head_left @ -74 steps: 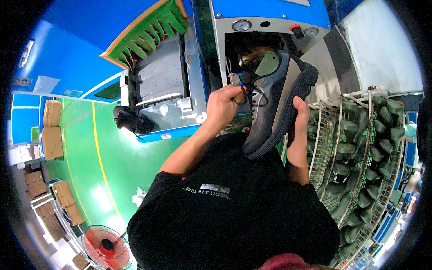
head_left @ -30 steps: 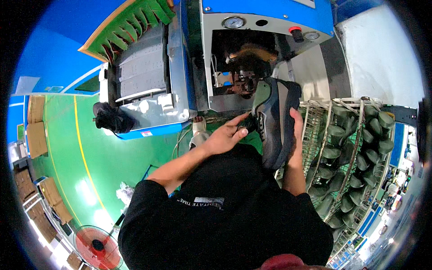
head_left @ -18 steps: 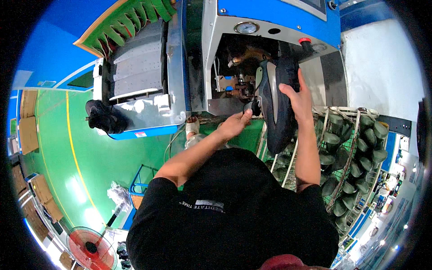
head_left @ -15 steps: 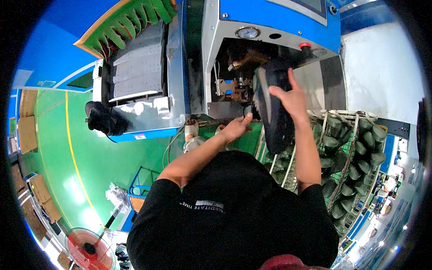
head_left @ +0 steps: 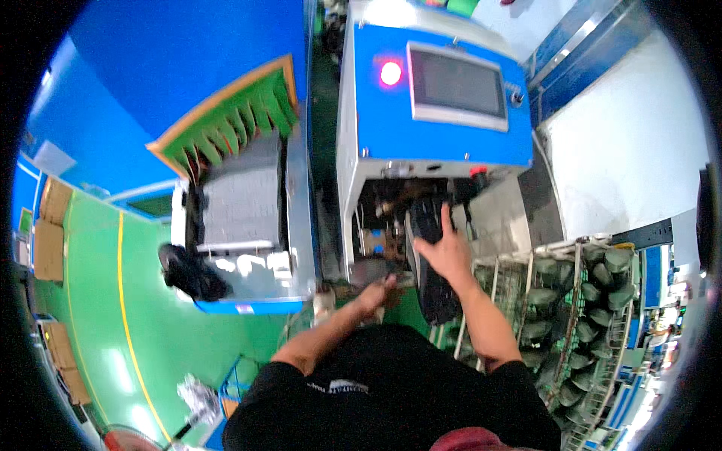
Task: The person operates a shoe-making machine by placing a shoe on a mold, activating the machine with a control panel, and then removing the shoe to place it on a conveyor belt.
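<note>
A dark shoe [head_left: 435,297] with a paler strip along its left side stands lengthwise at the open front of a blue and white machine [head_left: 376,135]. Its far end reaches into the shadowed opening. My right hand [head_left: 449,255] grips the shoe from the right, thumb across it and forefinger stretched along it. To the left, beside the metal lip [head_left: 368,268] of the machine, is my left hand [head_left: 374,298]. Blur smears its fingers, and whether it touches the shoe or holds anything does not show.
A wire rack [head_left: 571,323] of grey-green foot-shaped forms stands at right. On the left is a second machine with a green strip curtain [head_left: 241,128], a black shoe [head_left: 192,274] on its front ledge. The first machine carries a screen [head_left: 459,86], lit lamp [head_left: 390,73] and red button [head_left: 479,174].
My view has tilted up, so the machine's screen and a glowing lamp now show. The shoe stays at the opening in my right hand, and my left hand remains near the lip.
</note>
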Available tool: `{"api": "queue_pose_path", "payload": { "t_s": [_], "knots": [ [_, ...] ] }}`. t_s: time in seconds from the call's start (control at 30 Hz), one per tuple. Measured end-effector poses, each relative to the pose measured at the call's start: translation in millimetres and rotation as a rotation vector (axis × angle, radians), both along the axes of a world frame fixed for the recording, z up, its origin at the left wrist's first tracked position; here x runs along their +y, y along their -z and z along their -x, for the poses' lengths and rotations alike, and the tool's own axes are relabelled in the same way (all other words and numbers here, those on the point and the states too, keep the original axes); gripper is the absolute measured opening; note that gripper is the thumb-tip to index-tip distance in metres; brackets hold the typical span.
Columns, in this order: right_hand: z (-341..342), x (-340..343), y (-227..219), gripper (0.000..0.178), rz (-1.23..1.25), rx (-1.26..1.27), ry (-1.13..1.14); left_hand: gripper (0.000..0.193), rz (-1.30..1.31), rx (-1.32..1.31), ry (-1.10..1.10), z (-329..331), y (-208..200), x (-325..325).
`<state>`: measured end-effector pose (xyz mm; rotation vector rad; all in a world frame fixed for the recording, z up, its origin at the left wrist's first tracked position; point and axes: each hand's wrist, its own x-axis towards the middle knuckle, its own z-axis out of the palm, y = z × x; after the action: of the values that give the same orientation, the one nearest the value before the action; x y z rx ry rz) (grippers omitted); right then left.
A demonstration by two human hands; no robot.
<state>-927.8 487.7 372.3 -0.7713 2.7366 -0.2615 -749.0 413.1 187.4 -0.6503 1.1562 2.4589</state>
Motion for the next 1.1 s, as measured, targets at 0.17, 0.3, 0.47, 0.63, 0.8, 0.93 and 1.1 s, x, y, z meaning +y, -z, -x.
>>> {"api": "queue_pose_path", "payload": {
  "t_s": [0.17,0.3,0.47,0.63,0.8,0.93,1.1],
  "knots": [
    [21,-3,19,0.107,-0.012,0.047,0.04,0.054,0.078,-0.094,0.02,-10,13,-19],
    [15,-13,11,0.105,0.064,-0.018,0.04,0.056,-0.119,-0.148,-0.187,-33,-32,-37],
    [1,-13,6,0.103,0.039,0.014,0.026,0.057,0.087,-0.201,-0.199,-49,-33,-43],
    [-2,4,15,0.104,0.139,0.062,0.047,0.049,0.303,-0.135,-0.08,-49,-5,-38],
    [-28,32,13,0.1,0.414,0.436,-0.018,0.045,0.403,-0.1,0.058,-50,7,-47],
    [-71,90,15,0.104,0.528,0.43,-0.012,0.05,0.406,-0.025,0.178,-37,-40,-36],
    [-129,141,43,0.105,0.55,0.596,0.003,0.063,-0.213,-0.081,0.195,-20,-74,-15]
  ]
}}
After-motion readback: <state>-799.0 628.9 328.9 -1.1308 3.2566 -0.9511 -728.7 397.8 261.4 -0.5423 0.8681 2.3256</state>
